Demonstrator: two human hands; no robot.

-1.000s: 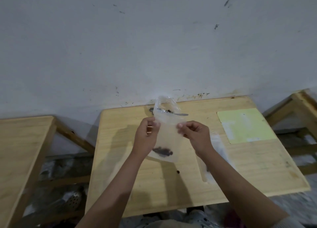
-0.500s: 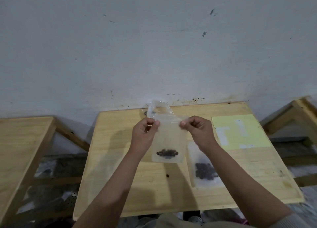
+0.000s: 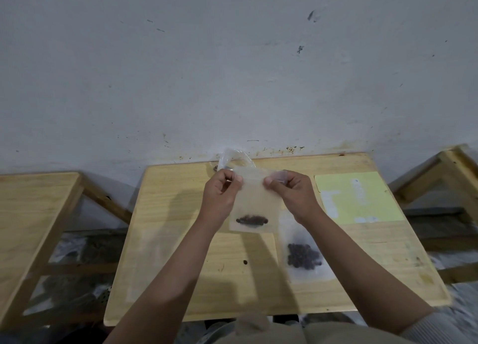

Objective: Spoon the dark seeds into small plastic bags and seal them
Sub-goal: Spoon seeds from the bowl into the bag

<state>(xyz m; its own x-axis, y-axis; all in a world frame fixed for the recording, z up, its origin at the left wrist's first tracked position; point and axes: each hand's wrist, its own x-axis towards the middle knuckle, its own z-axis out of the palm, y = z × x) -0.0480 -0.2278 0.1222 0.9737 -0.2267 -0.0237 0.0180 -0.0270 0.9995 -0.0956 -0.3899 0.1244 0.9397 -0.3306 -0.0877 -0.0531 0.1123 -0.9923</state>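
- Wall (image 3: 232, 72): pale grey, scuffed with dark marks, standing behind the far edge of every table.
- Table (image 3: 181, 240): light wood with rounded corners, far edge against the wall; it carries all the loose items below.
- Second table (image 3: 31, 214): same light wood, to the left, with only part of its top in view.
- Wooden frame (image 3: 452, 173): part of another piece of furniture at the right.
- Green sheet (image 3: 362, 188): pale yellow-green with white patches, lying flat at the far right corner of the table.
- Filled bag (image 3: 305, 258): clear plastic, lying flat on the table right of centre, towards the near edge, with a cluster of dark seeds inside.
- Held bag (image 3: 254, 204): small, clear, hanging upright above the middle of the table, held by its top edge.
- Left hand (image 3: 219, 196): fingers curled, thumb and fingertips pinching the bag's top left corner.
- Right hand (image 3: 292, 196): fingers curled, thumb and fingertips pinching the bag's top right corner.
- Crumpled plastic (image 3: 234, 159): clear, at the far edge of the table behind the hands; what it contains is hard to tell.
- Seeds (image 3: 252, 219): a dark row settled along the bottom of the held bag.
- Stray seed (image 3: 245, 262): one dark speck on the bare table, below the held bag and left of the filled bag.
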